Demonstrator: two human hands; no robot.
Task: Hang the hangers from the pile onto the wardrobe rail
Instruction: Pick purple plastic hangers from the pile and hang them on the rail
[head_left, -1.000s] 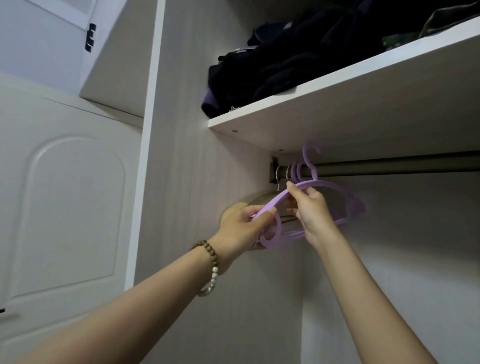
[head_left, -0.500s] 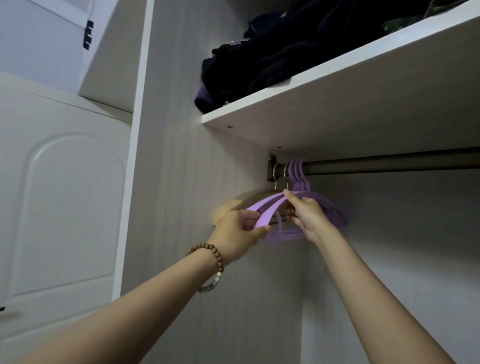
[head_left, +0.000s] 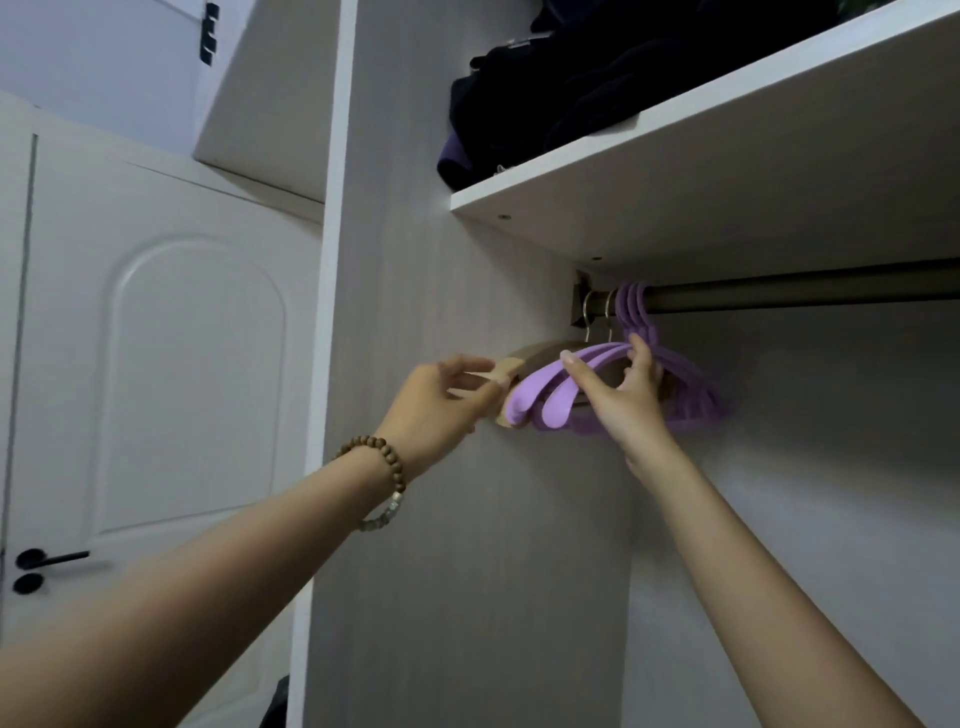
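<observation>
Three purple plastic hangers hang by their hooks at the left end of the dark metal wardrobe rail, bunched together. Behind them hang wooden hangers with thin metal hooks. My right hand reaches up from below and pinches the near arms of the purple hangers between thumb and fingers. My left hand, with a bead bracelet on its wrist, hovers just left of the hanger ends with fingers relaxed and holds nothing; its fingertips are close to the wooden hanger's end.
A white shelf runs right above the rail and carries folded dark clothes. The wardrobe's grey side panel stands close on the left. The rail is bare to the right of the hangers. A white door is at far left.
The purple hanger, held below the rail by both hands, now hangs on it among the others. My left hand has let go of its end and drawn back to the left.
</observation>
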